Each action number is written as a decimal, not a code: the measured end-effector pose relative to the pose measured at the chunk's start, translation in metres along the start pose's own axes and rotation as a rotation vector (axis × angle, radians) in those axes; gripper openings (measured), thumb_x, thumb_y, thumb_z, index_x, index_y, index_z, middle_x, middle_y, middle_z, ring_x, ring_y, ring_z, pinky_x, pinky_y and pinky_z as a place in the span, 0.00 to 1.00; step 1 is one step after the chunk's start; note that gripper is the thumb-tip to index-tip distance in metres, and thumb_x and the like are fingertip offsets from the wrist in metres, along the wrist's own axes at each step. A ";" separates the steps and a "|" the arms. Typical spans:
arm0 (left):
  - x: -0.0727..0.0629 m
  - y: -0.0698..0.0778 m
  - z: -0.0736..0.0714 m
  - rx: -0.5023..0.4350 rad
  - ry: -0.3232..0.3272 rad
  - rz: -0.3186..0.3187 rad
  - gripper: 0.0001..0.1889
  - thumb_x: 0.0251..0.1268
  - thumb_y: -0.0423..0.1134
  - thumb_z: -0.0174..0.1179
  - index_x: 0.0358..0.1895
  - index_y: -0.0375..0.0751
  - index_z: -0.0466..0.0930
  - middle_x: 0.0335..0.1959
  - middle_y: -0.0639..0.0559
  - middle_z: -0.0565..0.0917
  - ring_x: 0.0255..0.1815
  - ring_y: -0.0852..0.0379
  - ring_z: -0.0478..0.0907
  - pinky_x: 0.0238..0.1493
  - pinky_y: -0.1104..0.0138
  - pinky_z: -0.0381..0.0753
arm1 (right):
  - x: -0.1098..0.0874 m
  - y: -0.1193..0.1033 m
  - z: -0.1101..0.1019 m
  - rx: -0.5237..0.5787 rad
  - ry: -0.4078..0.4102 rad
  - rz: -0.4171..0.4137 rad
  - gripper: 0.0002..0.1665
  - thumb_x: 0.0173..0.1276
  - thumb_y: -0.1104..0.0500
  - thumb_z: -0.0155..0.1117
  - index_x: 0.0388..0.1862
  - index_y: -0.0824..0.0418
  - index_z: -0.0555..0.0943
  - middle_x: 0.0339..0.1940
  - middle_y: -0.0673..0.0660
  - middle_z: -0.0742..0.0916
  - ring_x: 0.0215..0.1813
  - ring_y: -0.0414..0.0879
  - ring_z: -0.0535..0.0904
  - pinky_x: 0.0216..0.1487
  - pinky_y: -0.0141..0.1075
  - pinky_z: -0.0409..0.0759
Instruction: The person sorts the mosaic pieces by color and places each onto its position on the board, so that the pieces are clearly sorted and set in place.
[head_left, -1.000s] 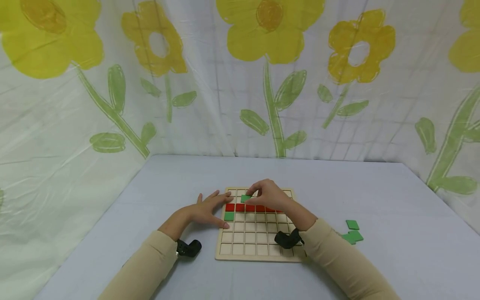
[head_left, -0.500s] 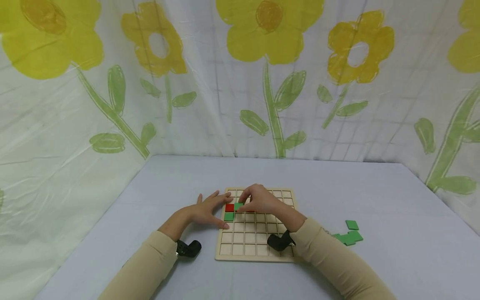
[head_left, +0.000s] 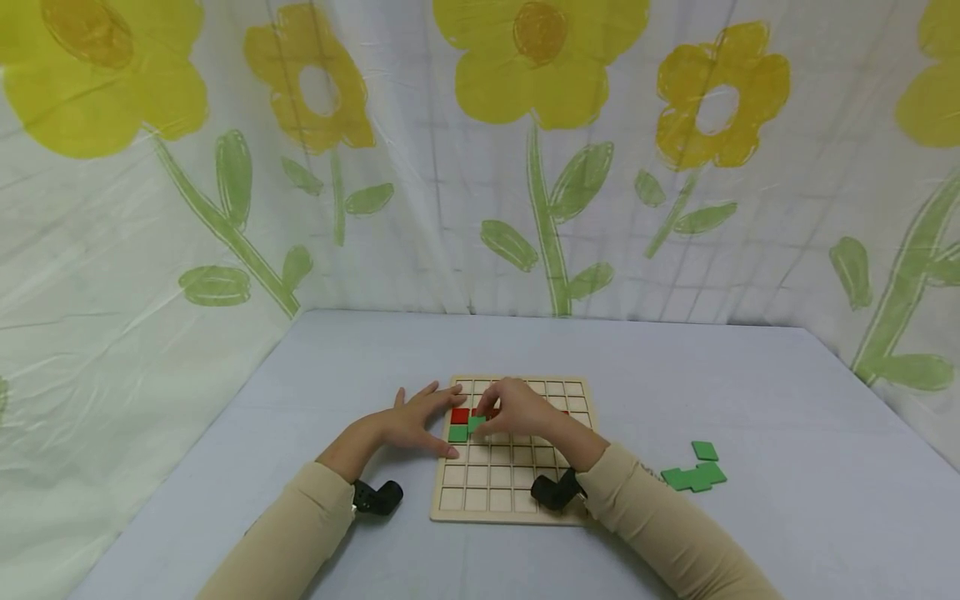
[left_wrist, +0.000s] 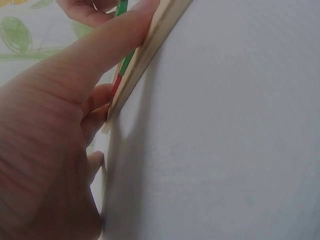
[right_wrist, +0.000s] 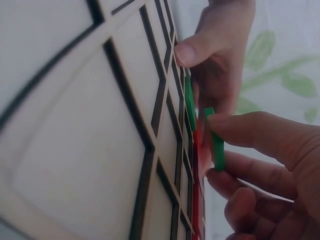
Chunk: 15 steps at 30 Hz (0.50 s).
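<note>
The square-gridded board [head_left: 498,477] is pale tan, its grid lines [right_wrist: 128,95] near-black in the right wrist view. Around ten o'clock on it sits a bright red tile [head_left: 460,416]; at six o'clock from that, a green tile [head_left: 457,433]; between two and three o'clock from this one, a second tile [head_left: 476,425], also green. Loose tiles [head_left: 709,473] toward three o'clock are plain green. Sleeves [head_left: 292,525]: plain beige. Wrist cameras [head_left: 384,497]: black. Tabletop [head_left: 375,350]: pale grey-lilac. At twelve o'clock, the white curtain [head_left: 420,267] carries yellow flowers [head_left: 551,71], orange- or white-centred, on green stems [head_left: 551,242].
</note>
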<state>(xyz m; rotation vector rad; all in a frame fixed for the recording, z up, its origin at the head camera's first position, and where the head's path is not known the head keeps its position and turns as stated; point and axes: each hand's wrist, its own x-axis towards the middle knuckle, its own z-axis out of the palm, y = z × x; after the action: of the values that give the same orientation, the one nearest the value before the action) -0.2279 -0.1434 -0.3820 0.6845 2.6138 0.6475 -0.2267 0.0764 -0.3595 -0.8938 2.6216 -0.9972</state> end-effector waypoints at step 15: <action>0.000 0.000 0.001 0.005 0.004 -0.005 0.45 0.45 0.61 0.67 0.70 0.55 0.60 0.75 0.60 0.52 0.78 0.48 0.34 0.67 0.36 0.23 | 0.000 0.003 0.006 -0.012 -0.005 0.021 0.10 0.50 0.60 0.74 0.31 0.62 0.84 0.29 0.53 0.85 0.30 0.38 0.75 0.31 0.28 0.75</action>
<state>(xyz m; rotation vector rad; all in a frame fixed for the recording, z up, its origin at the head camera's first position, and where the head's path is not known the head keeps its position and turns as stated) -0.2278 -0.1431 -0.3826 0.6791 2.6206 0.6422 -0.2259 0.0747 -0.3659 -0.8691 2.6299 -0.9742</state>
